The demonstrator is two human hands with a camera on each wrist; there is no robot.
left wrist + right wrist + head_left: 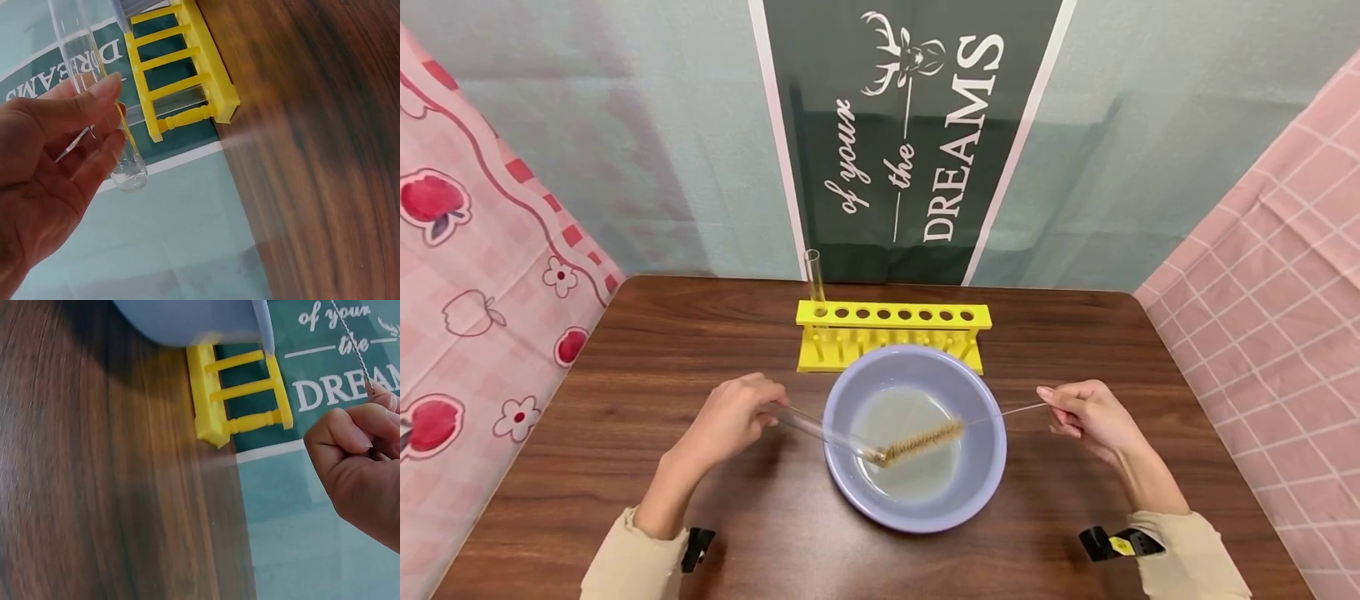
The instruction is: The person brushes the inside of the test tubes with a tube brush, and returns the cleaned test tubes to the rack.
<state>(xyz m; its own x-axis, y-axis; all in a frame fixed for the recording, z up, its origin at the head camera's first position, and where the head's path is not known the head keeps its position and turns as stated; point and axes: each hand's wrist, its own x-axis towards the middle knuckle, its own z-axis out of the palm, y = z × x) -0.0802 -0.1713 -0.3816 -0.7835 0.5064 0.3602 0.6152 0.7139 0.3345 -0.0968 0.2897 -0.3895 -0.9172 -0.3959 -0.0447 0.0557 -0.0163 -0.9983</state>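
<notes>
My left hand [739, 417] grips a clear glass test tube [808, 423] near its rounded end, as the left wrist view shows. The tube slants down over the basin, its mouth toward the middle. My right hand [1093, 417] pinches the twisted wire handle [357, 347] of a test tube brush [925, 442]. Tan bristles lie above the basin, with their left end at the tube's mouth; whether the tip is inside I cannot tell. Below them stands a lavender basin [915, 523] with cloudy water [910, 487] in it.
Behind the basin is a yellow test tube rack [895, 314], with another glass test tube [814, 279] upright in its leftmost hole. The brown wooden table [760, 542] meets a printed cloth [700, 167] at the back and pink cloths at both sides.
</notes>
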